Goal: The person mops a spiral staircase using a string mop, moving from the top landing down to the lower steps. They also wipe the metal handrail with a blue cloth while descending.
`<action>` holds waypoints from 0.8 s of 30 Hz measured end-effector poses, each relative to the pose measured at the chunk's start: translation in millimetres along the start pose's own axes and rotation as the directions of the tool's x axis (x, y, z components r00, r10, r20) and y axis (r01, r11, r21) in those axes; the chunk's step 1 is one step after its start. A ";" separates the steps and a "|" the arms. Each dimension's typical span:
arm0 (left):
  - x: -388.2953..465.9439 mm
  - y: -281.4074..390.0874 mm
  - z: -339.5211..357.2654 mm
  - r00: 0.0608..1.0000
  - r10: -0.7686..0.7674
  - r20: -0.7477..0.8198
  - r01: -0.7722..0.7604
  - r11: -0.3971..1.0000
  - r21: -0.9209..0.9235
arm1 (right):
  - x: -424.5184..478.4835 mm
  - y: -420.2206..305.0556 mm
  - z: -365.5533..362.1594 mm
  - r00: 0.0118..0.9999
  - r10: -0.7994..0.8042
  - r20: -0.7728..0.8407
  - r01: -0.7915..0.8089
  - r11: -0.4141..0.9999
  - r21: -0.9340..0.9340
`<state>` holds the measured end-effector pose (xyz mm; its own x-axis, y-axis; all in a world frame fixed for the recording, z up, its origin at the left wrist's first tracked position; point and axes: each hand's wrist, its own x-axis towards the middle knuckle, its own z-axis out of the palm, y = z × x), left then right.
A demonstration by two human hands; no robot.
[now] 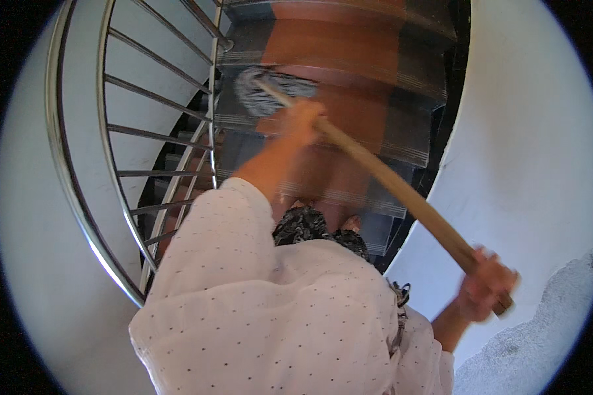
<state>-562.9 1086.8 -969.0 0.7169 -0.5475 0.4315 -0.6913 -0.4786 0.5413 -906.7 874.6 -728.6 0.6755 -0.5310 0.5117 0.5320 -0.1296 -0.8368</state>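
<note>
A string mop with a grey-and-white striped head (276, 89) lies against a stair tread, near the railing side. Its long wooden handle (390, 180) slants down to the right across my view. My left hand (304, 121) grips the handle low, not far above the mop head, and is blurred. Around the handle's top end closes my right hand (487, 286), out by the right wall. Part of the mop head's centre is hidden by the handle.
Stairs with grey edges and a reddish-brown middle strip (333, 44) rise ahead. A stainless steel railing (108, 98) curves along the left, with a lower flight visible through its bars. On the right runs a white wall (519, 123) with a rough, peeled patch (538, 335).
</note>
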 end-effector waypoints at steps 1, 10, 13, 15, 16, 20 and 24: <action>-5.5 -25.5 -24.0 0.995 -0.091 0.049 0.087 0.994 0.065 | 16.2 12.2 27.8 0.954 0.086 0.287 -0.084 0.996 -0.018; -43.4 62.7 -43.8 0.988 0.052 0.143 -0.014 0.967 -0.254 | 28.9 -124.6 -26.8 0.830 -0.331 0.450 0.447 0.876 -0.180; -61.2 75.9 -61.3 0.971 0.102 0.218 -0.005 0.915 -0.404 | 38.9 -124.6 102.1 0.813 -0.400 0.423 0.228 0.887 0.401; -70.6 56.5 -63.2 0.987 0.079 0.143 -0.015 0.916 -0.401 | 48.7 -106.7 121.3 0.773 -0.443 0.454 0.212 0.855 0.473; -74.9 40.2 -70.5 0.994 0.046 0.103 -0.005 0.929 -0.371 | 46.4 -93.6 138.4 0.795 -0.458 0.397 0.199 0.816 0.543; -92.7 -33.9 -93.3 0.995 -0.093 -0.028 0.083 0.964 -0.252 | 39.1 -43.5 137.9 0.866 -0.215 0.451 -0.146 0.755 0.639; -86.8 -57.7 -102.2 0.957 -0.240 -0.163 0.220 0.967 -0.128 | 15.7 -13.6 133.9 0.915 0.070 0.398 -0.126 0.985 0.116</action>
<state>-576.1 1232.1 -964.0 0.8665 -0.2972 0.4010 -0.4990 -0.4957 0.7108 -835.0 980.2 -683.1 0.8585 -0.1614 0.4867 0.4981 0.0364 -0.8664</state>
